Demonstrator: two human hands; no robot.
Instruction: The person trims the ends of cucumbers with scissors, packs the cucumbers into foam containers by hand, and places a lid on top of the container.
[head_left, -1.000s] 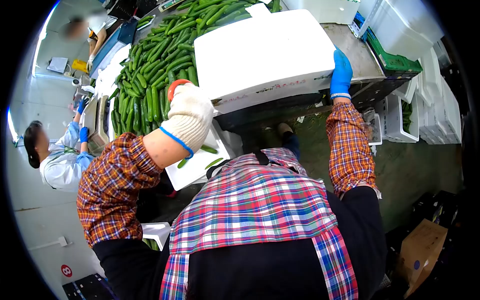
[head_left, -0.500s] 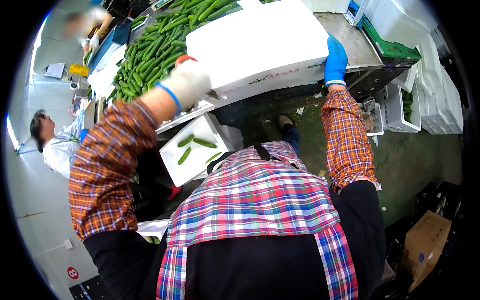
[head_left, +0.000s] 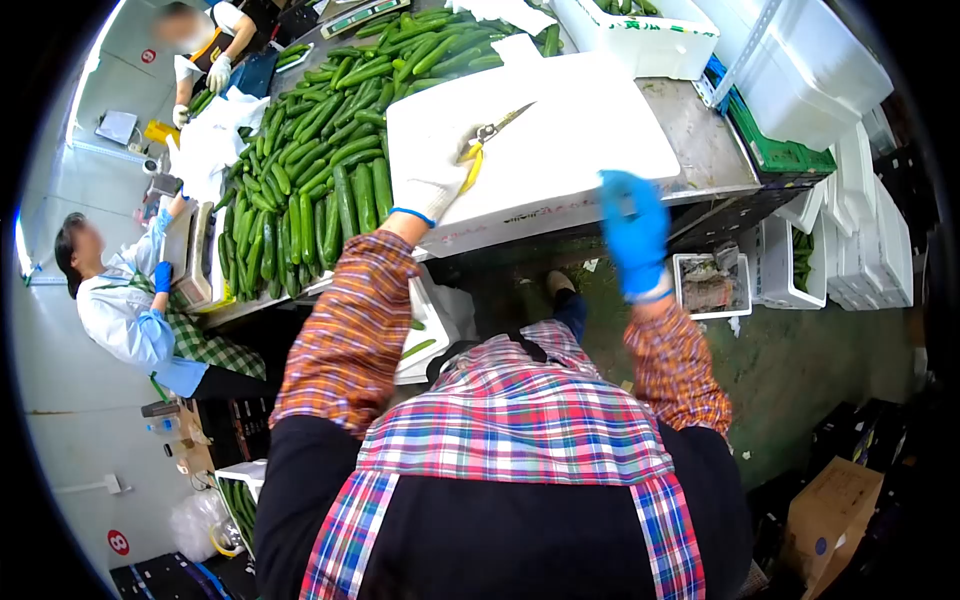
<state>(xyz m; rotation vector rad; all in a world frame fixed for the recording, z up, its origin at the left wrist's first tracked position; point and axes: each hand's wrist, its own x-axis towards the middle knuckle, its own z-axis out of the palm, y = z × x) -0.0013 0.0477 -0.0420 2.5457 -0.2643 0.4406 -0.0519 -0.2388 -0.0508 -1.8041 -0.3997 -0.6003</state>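
Note:
My left hand (head_left: 435, 178), in a white glove, is closed round a pair of scissors (head_left: 472, 165) with yellow handles. The metal blades point up and right over the top of a closed white foam box (head_left: 590, 115). My right hand (head_left: 635, 228), in a blue glove, is off the box at its front right edge. Its fingers are a little blurred and loosely bent, with a gap between them and nothing visible inside. A large heap of cucumbers (head_left: 320, 150) lies left of the box, with several lined up at the table's front edge.
Another foam box (head_left: 640, 40) stands behind, beside a green crate (head_left: 775, 125) and clear plastic bins (head_left: 800, 70). Low boxes (head_left: 712, 285) stand on the floor at right, with a cardboard carton (head_left: 830, 515) nearer. Two other people work at the left.
My left hand has moved from the box's front left corner onto its top with the scissors. My right hand has let go of the box's right end and come left and nearer.

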